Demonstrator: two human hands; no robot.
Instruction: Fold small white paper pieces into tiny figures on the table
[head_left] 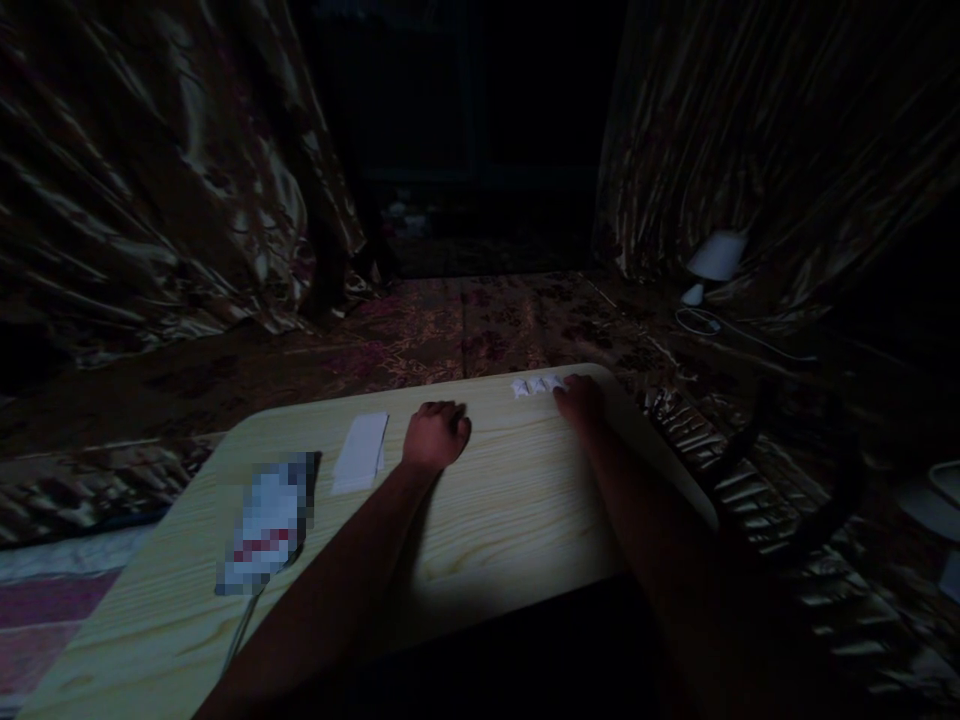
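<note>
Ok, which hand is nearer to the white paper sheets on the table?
Left. The left hand is just to the right of the white paper sheets, apart from them; the right hand is much farther right, at the row of small white pieces.

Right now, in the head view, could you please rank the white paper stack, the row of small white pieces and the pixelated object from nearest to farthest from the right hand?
From the right hand:
1. Row of small white pieces, at its fingertips, along the far edge.
2. White paper stack, left of the left hand.
3. Pixelated object, farthest left.
</note>
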